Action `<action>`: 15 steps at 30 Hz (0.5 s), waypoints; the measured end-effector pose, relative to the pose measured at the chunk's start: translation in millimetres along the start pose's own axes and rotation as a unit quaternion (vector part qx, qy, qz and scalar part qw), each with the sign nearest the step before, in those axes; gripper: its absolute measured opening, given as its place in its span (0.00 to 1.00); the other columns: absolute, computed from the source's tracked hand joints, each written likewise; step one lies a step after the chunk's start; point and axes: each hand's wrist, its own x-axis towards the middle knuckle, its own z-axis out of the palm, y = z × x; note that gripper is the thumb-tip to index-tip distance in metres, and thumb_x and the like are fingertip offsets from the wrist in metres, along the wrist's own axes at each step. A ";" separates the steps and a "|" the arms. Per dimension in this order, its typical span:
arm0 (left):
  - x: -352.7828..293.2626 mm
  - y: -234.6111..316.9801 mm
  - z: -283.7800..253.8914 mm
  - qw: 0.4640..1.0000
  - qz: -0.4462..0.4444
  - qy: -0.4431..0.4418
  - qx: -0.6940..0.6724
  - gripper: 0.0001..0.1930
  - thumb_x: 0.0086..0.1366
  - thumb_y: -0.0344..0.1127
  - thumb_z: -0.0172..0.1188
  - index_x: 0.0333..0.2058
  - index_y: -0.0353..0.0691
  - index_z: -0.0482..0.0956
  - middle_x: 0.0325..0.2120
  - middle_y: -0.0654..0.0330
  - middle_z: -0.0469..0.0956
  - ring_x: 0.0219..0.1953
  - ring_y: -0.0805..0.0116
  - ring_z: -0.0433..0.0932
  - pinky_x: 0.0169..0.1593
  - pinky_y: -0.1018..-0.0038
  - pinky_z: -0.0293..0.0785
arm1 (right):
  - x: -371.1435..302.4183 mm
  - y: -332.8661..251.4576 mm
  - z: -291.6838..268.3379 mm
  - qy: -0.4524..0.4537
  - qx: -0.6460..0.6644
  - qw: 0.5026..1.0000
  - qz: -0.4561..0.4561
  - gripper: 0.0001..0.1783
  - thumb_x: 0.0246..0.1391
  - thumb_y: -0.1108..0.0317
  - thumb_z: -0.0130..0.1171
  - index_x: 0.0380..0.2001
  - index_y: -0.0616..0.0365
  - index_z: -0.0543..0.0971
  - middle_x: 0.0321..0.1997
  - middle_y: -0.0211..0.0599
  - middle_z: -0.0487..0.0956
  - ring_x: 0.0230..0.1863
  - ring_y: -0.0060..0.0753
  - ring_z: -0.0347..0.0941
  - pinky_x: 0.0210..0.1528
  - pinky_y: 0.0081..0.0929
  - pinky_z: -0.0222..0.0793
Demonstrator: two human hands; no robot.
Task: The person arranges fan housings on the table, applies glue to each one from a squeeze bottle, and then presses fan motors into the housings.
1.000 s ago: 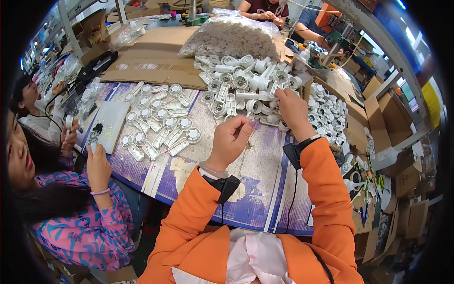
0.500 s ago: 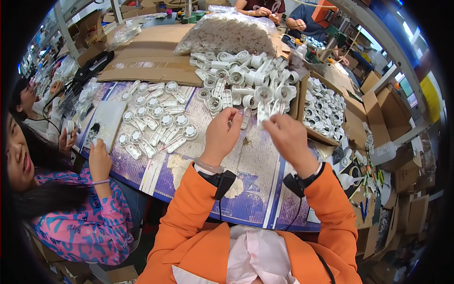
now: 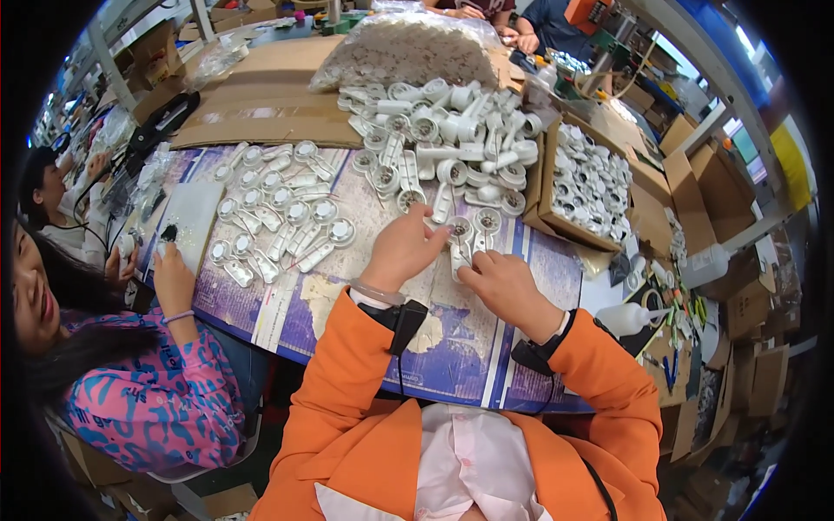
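A person in orange sleeves works at a bench (image 3: 443, 347) covered in worn purple sheeting. Two white plastic housings (image 3: 460, 231), each with a round, open head and a straight handle, lie side by side between the hands, heads pointing away from the person. The right hand (image 3: 511, 288) is curled, thumb and fingertips closed on the lower handle ends. The left hand (image 3: 406, 249) is half curled, thumb and forefinger slightly apart, thumb tip beside the left housing's head; whether it grips anything cannot be told. Beyond both hands is a heap of similar housings (image 3: 452, 130); right of it, a cardboard box (image 3: 544, 193) of small white parts. Further left, more white pieces (image 3: 282, 213) lie in rows.
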 end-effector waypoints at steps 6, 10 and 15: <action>1.6 -0.2 -2.5 0.999 -0.002 -0.008 0.047 0.21 0.59 0.46 0.58 0.43 0.36 0.72 0.26 0.54 0.79 0.30 0.55 0.78 0.34 0.65 0.72 | -6.6 1.9 11.5 0.006 0.022 1.000 0.001 0.06 0.42 0.69 0.54 0.28 0.50 0.71 0.25 0.30 0.68 0.27 0.31 0.71 0.24 0.29 0.67; 4.9 -3.8 -0.3 0.998 0.000 -0.007 0.061 0.20 0.59 0.46 0.58 0.43 0.37 0.73 0.27 0.54 0.78 0.29 0.56 0.78 0.34 0.66 0.72 | -15.1 3.5 12.7 -0.004 0.036 0.999 -0.007 0.07 0.43 0.69 0.54 0.29 0.50 0.72 0.24 0.30 0.69 0.27 0.32 0.72 0.25 0.30 0.68; 7.6 -6.0 2.0 0.998 0.024 0.017 0.048 0.18 0.59 0.43 0.58 0.42 0.38 0.74 0.26 0.55 0.78 0.26 0.58 0.77 0.32 0.67 0.72 | -14.3 1.8 -5.0 -0.090 0.085 0.992 0.020 0.09 0.41 0.66 0.58 0.30 0.50 0.75 0.25 0.31 0.72 0.29 0.35 0.74 0.26 0.31 0.68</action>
